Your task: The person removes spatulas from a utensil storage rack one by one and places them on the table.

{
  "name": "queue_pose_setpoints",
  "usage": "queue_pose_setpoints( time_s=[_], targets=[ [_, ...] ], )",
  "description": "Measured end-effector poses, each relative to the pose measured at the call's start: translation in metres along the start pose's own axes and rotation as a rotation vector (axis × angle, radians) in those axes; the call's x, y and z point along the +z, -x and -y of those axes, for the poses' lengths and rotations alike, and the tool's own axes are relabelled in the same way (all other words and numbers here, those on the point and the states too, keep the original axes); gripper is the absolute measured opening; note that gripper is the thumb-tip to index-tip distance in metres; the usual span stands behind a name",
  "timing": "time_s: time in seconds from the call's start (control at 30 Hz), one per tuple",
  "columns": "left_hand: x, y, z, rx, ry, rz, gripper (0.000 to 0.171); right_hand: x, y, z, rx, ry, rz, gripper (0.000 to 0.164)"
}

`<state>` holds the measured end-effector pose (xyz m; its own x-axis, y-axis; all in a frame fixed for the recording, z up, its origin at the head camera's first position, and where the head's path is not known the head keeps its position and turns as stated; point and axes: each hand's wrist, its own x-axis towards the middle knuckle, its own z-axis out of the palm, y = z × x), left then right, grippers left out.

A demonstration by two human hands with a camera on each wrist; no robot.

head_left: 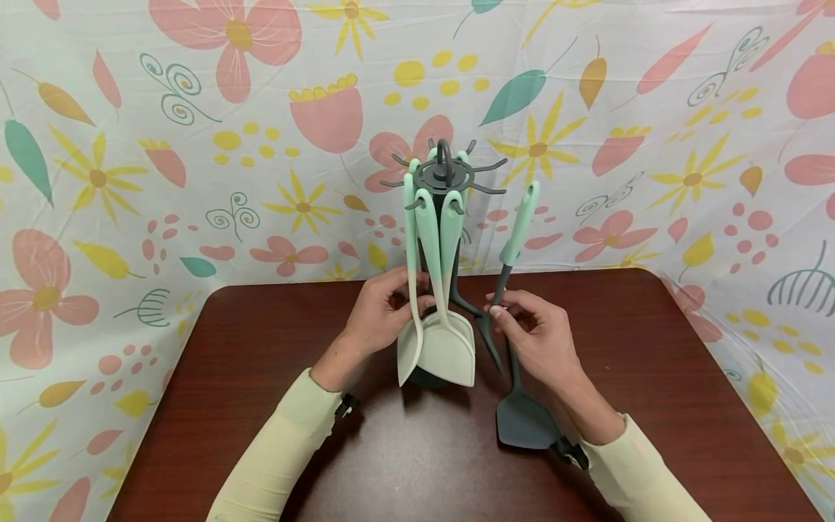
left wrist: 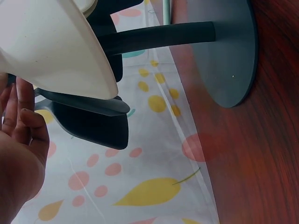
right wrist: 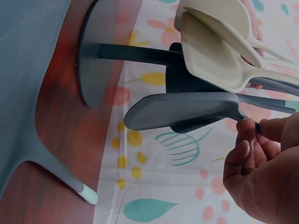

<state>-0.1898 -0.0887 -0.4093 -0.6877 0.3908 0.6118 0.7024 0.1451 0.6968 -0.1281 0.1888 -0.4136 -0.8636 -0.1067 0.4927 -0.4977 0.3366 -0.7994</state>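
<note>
A dark utensil stand (head_left: 444,174) with a round hooked top bears several kitchen utensils with mint handles. Pale heads, including a beige turner (head_left: 453,355), hang at its front. My left hand (head_left: 381,308) reaches in beside them and holds the stand's post, its fingers partly hidden behind the handles. To the right of the stand, my right hand (head_left: 538,330) pinches the neck of a dark grey spatula (right wrist: 182,111), whose mint handle points up. Seen in the right wrist view, this head is nearly edge-on, beside the beige ones.
Another dark grey turner (head_left: 525,420) lies on the brown table (head_left: 411,464) near my right wrist; its handle is largely hidden in the head view. The stand's round base (left wrist: 229,56) rests on the table. A flowered cloth (head_left: 293,145) hangs behind the table's far edge.
</note>
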Motion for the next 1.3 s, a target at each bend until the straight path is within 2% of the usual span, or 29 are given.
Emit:
queue_pose_setpoints(
  time_s=[0.23, 0.47, 0.6, 0.7, 0.97, 1.3],
  targets=[
    [0.001, -0.001, 0.002, 0.002, 0.01, -0.005, 0.02, -0.001, 0.002, 0.003, 0.01, 0.043, -0.021, 0.022],
    [0.0, 0.0, 0.001, -0.003, 0.008, -0.003, 0.02, -0.001, 0.001, 0.03, 0.021, 0.036, -0.02, 0.018],
    [0.0, 0.0, 0.0, 0.001, 0.01, -0.003, 0.019, -0.002, 0.002, 0.035, 0.017, 0.039, -0.02, 0.018],
    [0.0, 0.0, -0.001, 0.005, 0.014, -0.002, 0.019, -0.003, 0.003, 0.029, 0.015, 0.052, -0.026, 0.019],
    [0.0, 0.0, 0.002, 0.015, 0.018, -0.006, 0.021, -0.008, 0.008, -0.005, 0.008, 0.113, -0.051, 0.021],
    [0.001, 0.0, 0.002, 0.017, 0.024, -0.014, 0.023, -0.013, 0.011, -0.01, 0.011, 0.152, -0.07, 0.011]
  ],
)
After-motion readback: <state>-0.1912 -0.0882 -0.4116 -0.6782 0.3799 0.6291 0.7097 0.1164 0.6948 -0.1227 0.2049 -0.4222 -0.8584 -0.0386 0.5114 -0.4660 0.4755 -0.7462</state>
